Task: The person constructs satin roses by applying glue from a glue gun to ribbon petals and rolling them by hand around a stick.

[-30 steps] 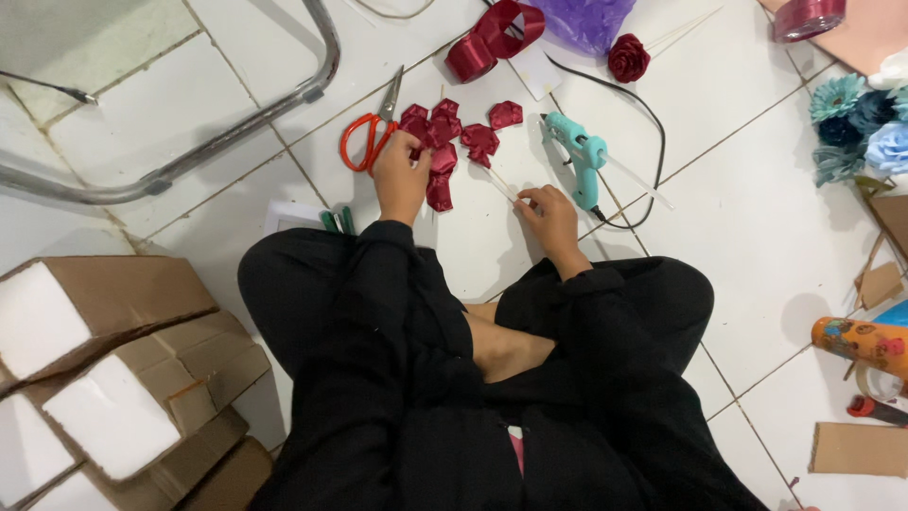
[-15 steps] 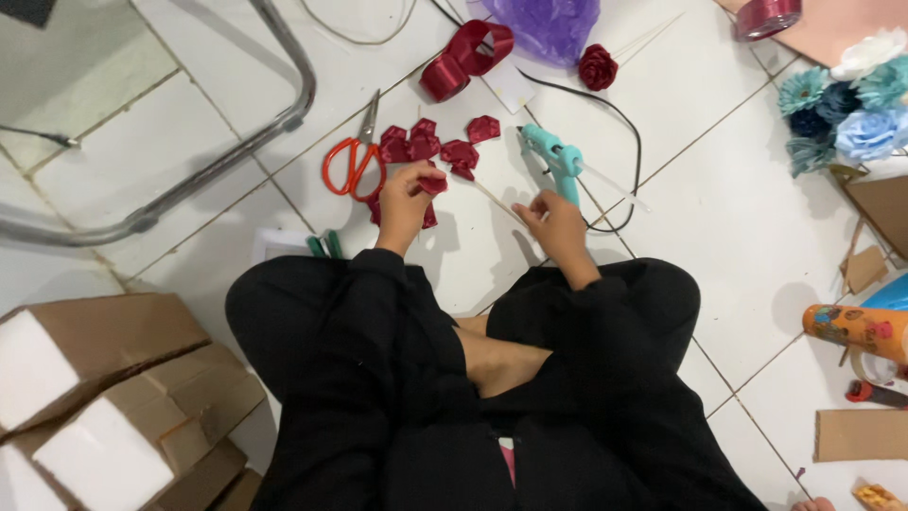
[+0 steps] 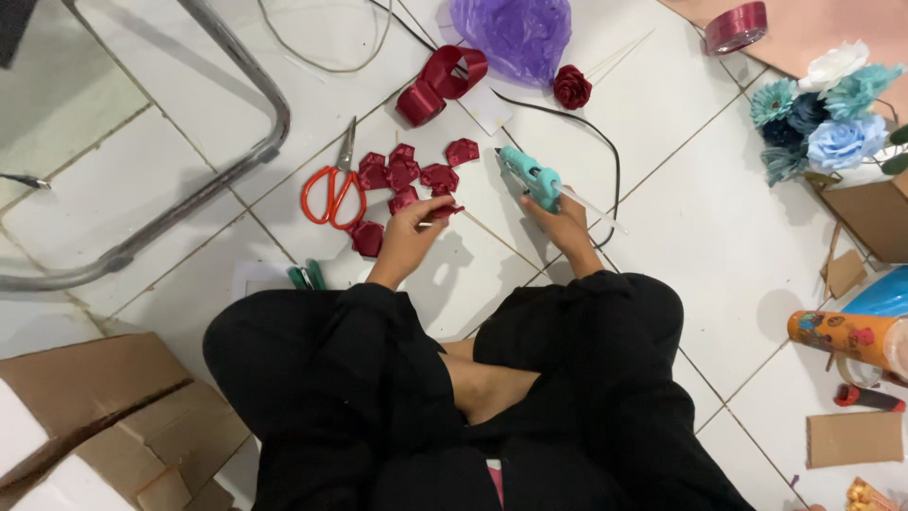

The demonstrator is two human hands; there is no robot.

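While I sit cross-legged on the white tile floor (image 3: 719, 237), my left hand (image 3: 409, 232) is closed in a pinch, thumb and fingertips nipping a folded red petal (image 3: 445, 212) and what looks like a thin stick, held just above the tiles. That wrist is bent slightly inward, the forearm reaching forward over my left knee in a black sleeve.

My right hand (image 3: 560, 220) is curled shut around the handle of the teal glue gun (image 3: 530, 176), whose nozzle points away and to the left, toward the petals. Its black cord (image 3: 605, 151) loops off behind the gun. The right forearm comes straight out over my right knee, so both hands sit near each other, apart, with bare tile between them.

Just beyond my left hand lies a loose cluster of petals (image 3: 402, 172), about seven that I can count, one of them nearer my wrist. Beside them is one pair of orange-handled scissors (image 3: 333, 189), blades shut. Farther off I see one coil of red ribbon (image 3: 441, 83), one finished red rose (image 3: 571, 87), one purple bag (image 3: 515, 33), and one bunch of blue and white paper flowers (image 3: 823, 118) at the right.
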